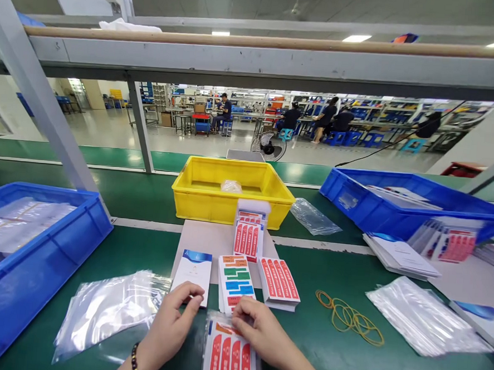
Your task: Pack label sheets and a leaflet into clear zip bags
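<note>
Left hand (pixel 170 321) loosely curled at near edge of white-and-blue rectangular paper booklet (pixel 194 271); right hand (pixel 262 326) bent over clear plastic bag (pixel 219 318) containing red-printed white sheets (pixel 230 357) — both grips indeterminable.

Clear plastic sleeve w/ red-striped sticker sheet (pixel 230 362) cut off @ bottom edge, upper R part hidden by bare R hand (pixel 263 331); blue rectangular plastic bin (pixel 52 282) cut @ L edge; white-and-blue paper booklet's (pixel 193 272) print too sm to read
</note>
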Tool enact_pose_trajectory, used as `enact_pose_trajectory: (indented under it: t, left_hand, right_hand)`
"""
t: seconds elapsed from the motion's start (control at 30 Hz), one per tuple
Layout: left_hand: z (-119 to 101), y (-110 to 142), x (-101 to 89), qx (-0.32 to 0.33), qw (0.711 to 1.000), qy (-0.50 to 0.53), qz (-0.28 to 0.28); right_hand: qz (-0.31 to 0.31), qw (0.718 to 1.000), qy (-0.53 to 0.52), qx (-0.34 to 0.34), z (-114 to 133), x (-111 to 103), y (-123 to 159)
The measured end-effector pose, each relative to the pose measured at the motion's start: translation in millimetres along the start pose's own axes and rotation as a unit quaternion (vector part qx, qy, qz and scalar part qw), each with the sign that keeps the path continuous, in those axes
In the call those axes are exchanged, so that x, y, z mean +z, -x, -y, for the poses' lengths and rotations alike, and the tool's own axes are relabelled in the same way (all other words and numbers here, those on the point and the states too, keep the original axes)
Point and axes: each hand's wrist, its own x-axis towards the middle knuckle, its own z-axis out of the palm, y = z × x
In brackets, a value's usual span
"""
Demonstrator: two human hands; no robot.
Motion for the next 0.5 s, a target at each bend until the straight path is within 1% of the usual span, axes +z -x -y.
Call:
enact_pose_trajectory:
  t: [0.07, 0.13, 0.17, 0.2, 0.23, 0.3, 0.33, 0.37, 0.43, 0.5]
  left_hand:
    - [-8, 8, -17.7, -0.005, 0.997, -0.074, -0.015]
    - [-8, 16, -33.9, -0.037, 0.986, -0.163, -0.011]
    - [-5, 19, -41.2, -0.064, 0.975, -0.214, -0.006]
    - [0, 22, -47.8, -0.097, 0.958, -0.269, -0.003]
    - [6, 25, -53.8, -0.136, 0.936, -0.324, -0.001]
    - [22, 29, -63.4, -0.214, 0.885, -0.413, 0.013]
    - [30, 31, -67.2, -0.243, 0.865, -0.437, 0.028]
    - [37, 33, -70.2, -0.259, 0.855, -0.447, 0.048]
    - [49, 36, -74.6, -0.269, 0.849, -0.447, 0.087]
    - [55, 39, -77.3, -0.264, 0.85, -0.443, 0.106]
  right_hand:
    - [-0.011, 0.998, 0.051, -0.021, -3, 2, 1]
    - [-0.023, 0.994, 0.1, -0.048, -6, 5, 2]
    - [-0.032, 0.99, 0.124, -0.062, -8, 7, 2]
    - [-0.046, 0.985, 0.147, -0.074, -11, 9, 2]
    - [-0.063, 0.98, 0.166, -0.085, -13, 10, 1]
    - [-0.103, 0.971, 0.189, -0.103, -18, 12, 1]
    - [-0.12, 0.968, 0.191, -0.111, -20, 13, 0]
    - [-0.135, 0.965, 0.19, -0.119, -22, 13, -1]
    - [-0.158, 0.961, 0.182, -0.134, -24, 13, -2]
    - [-0.174, 0.958, 0.174, -0.146, -23, 13, -3]
